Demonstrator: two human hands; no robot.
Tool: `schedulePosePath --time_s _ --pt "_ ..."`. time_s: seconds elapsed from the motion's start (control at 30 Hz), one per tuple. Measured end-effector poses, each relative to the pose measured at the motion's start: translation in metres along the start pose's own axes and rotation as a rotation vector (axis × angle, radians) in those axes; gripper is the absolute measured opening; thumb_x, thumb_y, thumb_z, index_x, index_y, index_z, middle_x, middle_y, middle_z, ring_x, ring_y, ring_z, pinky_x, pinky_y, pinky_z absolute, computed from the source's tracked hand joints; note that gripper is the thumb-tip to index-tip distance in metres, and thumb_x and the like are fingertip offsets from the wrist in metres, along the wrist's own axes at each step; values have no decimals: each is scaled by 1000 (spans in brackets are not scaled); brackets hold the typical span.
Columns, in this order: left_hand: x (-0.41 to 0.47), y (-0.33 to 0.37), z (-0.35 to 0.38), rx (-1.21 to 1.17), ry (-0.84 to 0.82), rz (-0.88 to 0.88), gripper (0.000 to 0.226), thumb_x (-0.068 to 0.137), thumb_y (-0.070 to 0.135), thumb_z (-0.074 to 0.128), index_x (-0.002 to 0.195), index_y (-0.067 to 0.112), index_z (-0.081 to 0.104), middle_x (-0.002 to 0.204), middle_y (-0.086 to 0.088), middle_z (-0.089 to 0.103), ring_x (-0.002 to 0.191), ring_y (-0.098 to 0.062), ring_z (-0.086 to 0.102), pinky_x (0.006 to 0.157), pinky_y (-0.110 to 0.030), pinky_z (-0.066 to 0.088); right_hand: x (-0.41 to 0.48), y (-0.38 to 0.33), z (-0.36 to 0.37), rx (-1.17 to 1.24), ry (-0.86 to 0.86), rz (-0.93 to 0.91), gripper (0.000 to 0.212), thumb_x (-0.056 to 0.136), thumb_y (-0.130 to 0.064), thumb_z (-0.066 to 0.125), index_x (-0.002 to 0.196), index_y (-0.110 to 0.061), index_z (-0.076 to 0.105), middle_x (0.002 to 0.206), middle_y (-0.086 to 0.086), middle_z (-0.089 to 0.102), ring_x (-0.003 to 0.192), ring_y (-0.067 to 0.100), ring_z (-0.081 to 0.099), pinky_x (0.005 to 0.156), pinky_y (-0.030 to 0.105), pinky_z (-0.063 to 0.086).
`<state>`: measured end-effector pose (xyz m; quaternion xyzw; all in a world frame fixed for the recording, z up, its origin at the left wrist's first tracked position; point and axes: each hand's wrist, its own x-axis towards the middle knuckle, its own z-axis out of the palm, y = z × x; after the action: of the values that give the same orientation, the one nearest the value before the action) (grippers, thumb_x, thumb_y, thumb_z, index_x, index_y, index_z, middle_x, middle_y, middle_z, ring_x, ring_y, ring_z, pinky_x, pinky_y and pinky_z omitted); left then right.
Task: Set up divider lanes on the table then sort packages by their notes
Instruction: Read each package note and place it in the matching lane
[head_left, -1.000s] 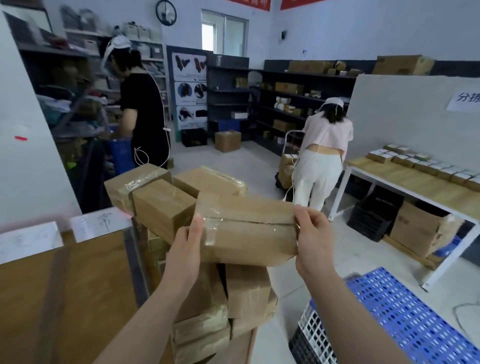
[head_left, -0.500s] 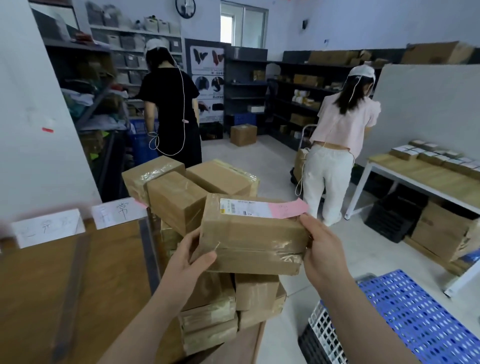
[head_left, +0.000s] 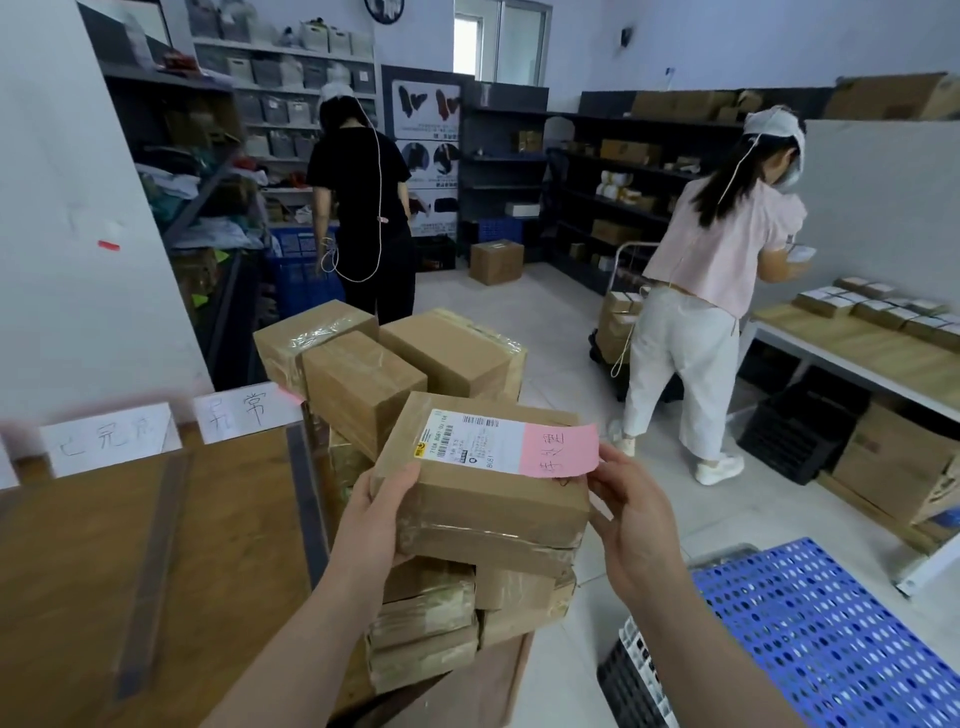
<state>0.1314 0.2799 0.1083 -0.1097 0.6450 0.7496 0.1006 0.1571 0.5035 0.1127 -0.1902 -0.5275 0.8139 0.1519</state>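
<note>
I hold a taped brown package (head_left: 493, 499) in front of me, above a stack of similar packages (head_left: 374, 374). On its top face are a white shipping label and a pink handwritten note (head_left: 558, 449). My left hand (head_left: 376, 512) grips the package's left side. My right hand (head_left: 631, 519) holds its right end, thumb at the pink note's edge. The wooden table (head_left: 78, 571) lies to the left, with two dark divider strips (head_left: 150, 566) laid along it and white paper lane signs (head_left: 244, 410) standing at its far edge.
A blue perforated crate (head_left: 831, 639) sits at lower right. One person in black stands at the shelves behind the stack, another in pink works at a white-legged table (head_left: 857, 353) with small boxes on the right. Cardboard boxes lie on the floor.
The package has been tipped toward me, so its top face with label and pink note now shows. My view has lifted and shifted left; the person in pink has straightened up.
</note>
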Motion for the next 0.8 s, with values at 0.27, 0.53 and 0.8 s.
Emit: schedulePosePath --time_s 0.27,0.53,0.8 --pt "-6 18 6 -86 -22 40 33 94 40 53 124 30 45 113 9 52 107 -15 51 95 -49 49 2 -33 -8 -161 -191 207 34 79 -52 63 94 -23 73 94 7 68 90 25 60 86 44 48" --pt "-14 28 20 -70 -25 137 106 64 92 44 152 45 8 155 12 32 141 -19 33 116 -51 29 -2 -45 14 -53 -148 121 26 87 -37 60 98 -14 67 88 4 64 71 17 52 64 34 48" --pt "-41 31 -16 -2 -79 210 112 58 88 60 144 61 -6 154 20 31 135 -17 43 105 -51 45 -20 -16 91 -34 -225 81 44 79 -48 68 112 -19 67 116 4 69 108 24 60 91 46 50"
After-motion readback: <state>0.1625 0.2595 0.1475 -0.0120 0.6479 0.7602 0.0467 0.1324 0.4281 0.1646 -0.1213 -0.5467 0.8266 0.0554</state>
